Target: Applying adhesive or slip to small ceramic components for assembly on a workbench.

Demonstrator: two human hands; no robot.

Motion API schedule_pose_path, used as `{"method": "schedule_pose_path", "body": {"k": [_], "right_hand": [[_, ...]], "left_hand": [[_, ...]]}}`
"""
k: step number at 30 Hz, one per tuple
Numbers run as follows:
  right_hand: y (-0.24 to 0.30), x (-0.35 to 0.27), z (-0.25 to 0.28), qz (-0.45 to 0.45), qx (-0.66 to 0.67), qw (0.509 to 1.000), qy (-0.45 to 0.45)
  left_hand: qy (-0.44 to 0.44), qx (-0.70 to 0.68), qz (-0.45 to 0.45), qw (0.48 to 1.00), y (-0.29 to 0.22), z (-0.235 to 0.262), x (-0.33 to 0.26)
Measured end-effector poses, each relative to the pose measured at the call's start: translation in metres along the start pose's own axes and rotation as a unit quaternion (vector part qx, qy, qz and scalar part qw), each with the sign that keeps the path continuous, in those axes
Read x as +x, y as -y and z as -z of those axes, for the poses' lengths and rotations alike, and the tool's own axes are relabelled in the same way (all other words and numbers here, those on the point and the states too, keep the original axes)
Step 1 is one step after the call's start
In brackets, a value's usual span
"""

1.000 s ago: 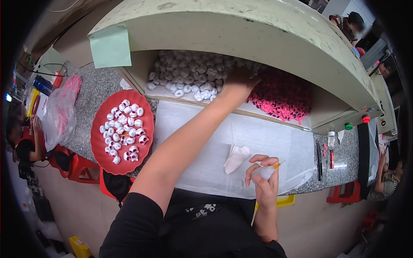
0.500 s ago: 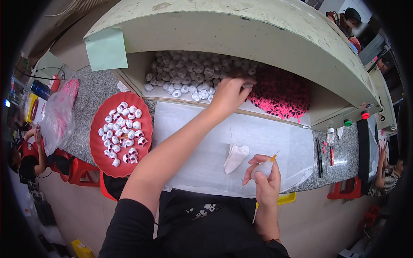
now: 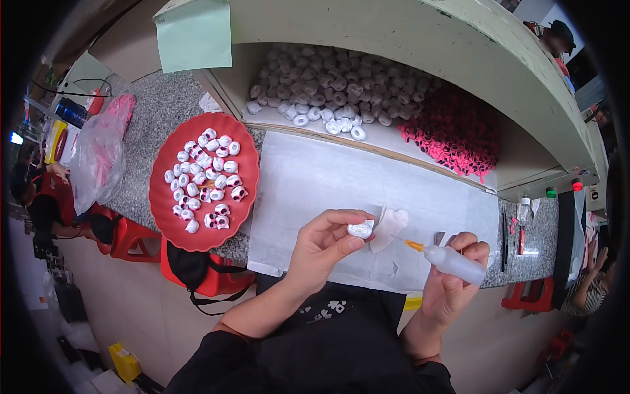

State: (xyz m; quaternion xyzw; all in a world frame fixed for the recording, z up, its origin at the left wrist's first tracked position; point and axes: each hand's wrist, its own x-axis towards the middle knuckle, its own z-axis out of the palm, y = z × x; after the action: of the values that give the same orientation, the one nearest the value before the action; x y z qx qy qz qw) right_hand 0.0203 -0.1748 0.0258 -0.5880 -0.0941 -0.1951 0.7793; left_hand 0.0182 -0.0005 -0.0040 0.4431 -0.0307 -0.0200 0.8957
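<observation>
Between the thumb and fingers of my left hand (image 3: pixel 326 248) is a small white piece (image 3: pixel 360 228) with a rounded body. My right hand (image 3: pixel 454 284) grips a translucent squeeze bottle (image 3: pixel 457 264) with an orange needle tip (image 3: pixel 412 245). The needle points left toward the white piece, a short gap away. A small grey thing (image 3: pixel 439 238) juts out by my right fingers; I cannot make it out. Behind the needle, a crumpled white cloth (image 3: pixel 392 226) lies on the white sheet (image 3: pixel 302 190). To the left, a red scalloped tray (image 3: pixel 161 210) carries several white pieces with pink-and-black parts.
Under the pale green hood (image 3: pixel 394 29) sit a heap of white pieces (image 3: pixel 335 82) and a pile of pink-and-black parts (image 3: pixel 453 134). A clear plastic bag (image 3: pixel 98 157) lies at the left. Dark sticks (image 3: pixel 504 243) and a red-handled tool (image 3: pixel 522 240) lie at the right.
My left hand has come back from the heap under the hood with a white piece. My right hand has turned the bottle so its needle points left. The view has shifted.
</observation>
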Motion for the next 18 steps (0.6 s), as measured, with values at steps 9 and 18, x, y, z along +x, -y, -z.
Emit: {"method": "schedule_pose_path", "body": {"k": [9, 18], "right_hand": [[0.016, -0.012, -0.022, 0.154, -0.117, 0.978, 0.078], [0.014, -0.019, -0.026, 0.17, -0.139, 0.97, 0.104]], "left_hand": [[0.006, -0.025, 0.022, 0.999, -0.01, -0.004, -0.01], [0.003, -0.031, 0.013, 0.999, -0.01, -0.006, -0.012]]}}
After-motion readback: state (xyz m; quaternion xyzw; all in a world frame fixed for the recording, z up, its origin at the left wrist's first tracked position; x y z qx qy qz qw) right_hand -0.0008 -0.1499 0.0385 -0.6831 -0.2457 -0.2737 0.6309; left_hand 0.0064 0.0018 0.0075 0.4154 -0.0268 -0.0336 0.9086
